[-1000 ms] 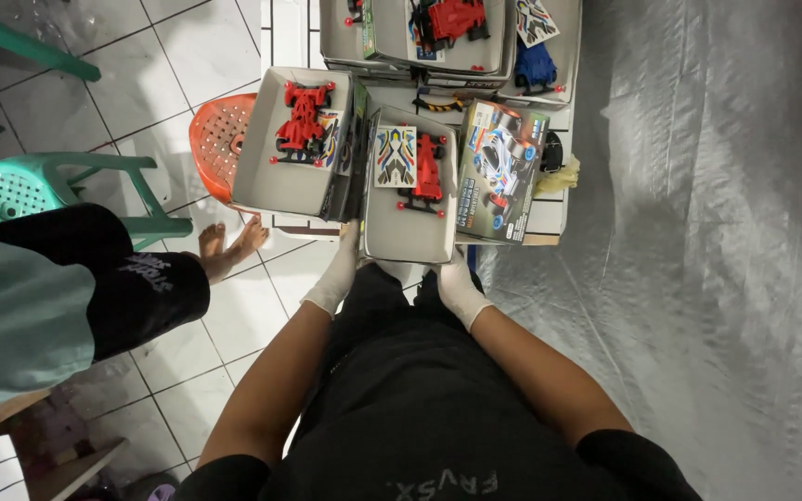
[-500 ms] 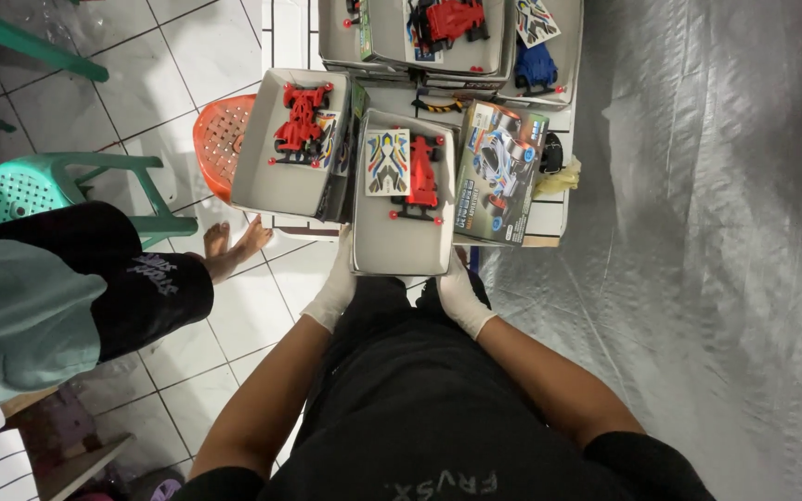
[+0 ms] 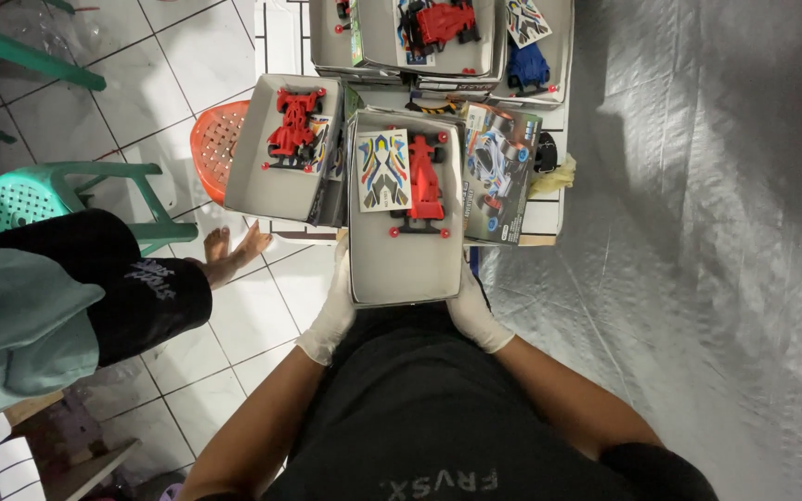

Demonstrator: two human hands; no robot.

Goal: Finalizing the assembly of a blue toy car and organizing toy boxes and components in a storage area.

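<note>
In the head view, close against your waist, you are holding the grey box tray (image 3: 406,269) by its near corners, left hand (image 3: 331,315) and right hand (image 3: 473,314) fingers wrapping the edges; the loose red toy car (image 3: 424,181) and sticker sheet (image 3: 382,170) are probably sliding easily, so the light, thin card likely wants level support
</note>
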